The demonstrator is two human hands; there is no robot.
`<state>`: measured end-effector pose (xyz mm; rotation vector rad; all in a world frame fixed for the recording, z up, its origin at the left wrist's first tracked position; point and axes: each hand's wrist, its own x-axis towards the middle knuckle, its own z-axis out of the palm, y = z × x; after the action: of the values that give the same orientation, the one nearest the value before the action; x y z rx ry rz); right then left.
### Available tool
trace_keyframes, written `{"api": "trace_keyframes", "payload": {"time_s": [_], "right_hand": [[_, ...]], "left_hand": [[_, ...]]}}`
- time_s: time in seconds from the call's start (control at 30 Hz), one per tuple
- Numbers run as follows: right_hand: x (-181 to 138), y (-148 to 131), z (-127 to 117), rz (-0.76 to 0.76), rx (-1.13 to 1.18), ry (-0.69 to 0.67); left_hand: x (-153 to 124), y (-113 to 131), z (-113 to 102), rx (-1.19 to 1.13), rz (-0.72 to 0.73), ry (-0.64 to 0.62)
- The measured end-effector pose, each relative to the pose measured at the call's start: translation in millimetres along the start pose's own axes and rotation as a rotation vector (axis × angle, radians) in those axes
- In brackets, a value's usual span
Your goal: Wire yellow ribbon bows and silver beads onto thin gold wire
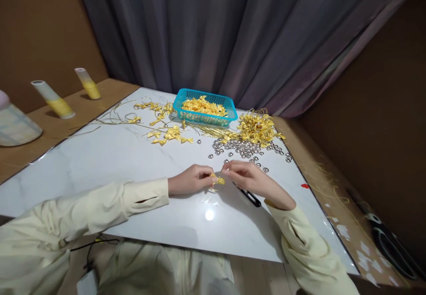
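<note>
Yellow bow point(219, 181) in left hand point(193, 179), pinched thumb to fingers, over white table point(239, 235). Right hand point(248, 176) just beside, fingertips narrow; can't tell if they hold anything. Step looks like fine bow handling, bow steadied by left. Next move probably calls for firm left pinch, precise right fingertips, no crushing. Bow small, glossy, partly hidden by fingers; fine detail too small to tell. Silver beads point(242, 148) beyond right hand.
</note>
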<state>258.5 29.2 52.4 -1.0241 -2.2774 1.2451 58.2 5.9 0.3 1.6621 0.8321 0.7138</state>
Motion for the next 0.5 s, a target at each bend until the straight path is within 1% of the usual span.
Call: {"api": "trace_keyframes", "payload": {"time_s": [0.07,0.1,0.27,0.5], "right_hand": [[1.2,2.0,5.8,-0.003,-0.037,-0.122],[1.4,2.1,7.6,-0.002,-0.048,-0.147],[-0.5,-0.3,5.5,0.041,-0.023,-0.212],[-0.3,4.5,2.3,0.014,0.117,-0.306]], "left_hand": [[-0.1,0.5,-0.4,0.009,0.006,-0.01],[-0.1,0.8,-0.7,0.011,0.006,-0.016],[-0.2,2.4,-1.6,-0.011,-0.005,-0.059],[-1.4,4.9,-2.7,-0.069,-0.03,-0.114]]}}
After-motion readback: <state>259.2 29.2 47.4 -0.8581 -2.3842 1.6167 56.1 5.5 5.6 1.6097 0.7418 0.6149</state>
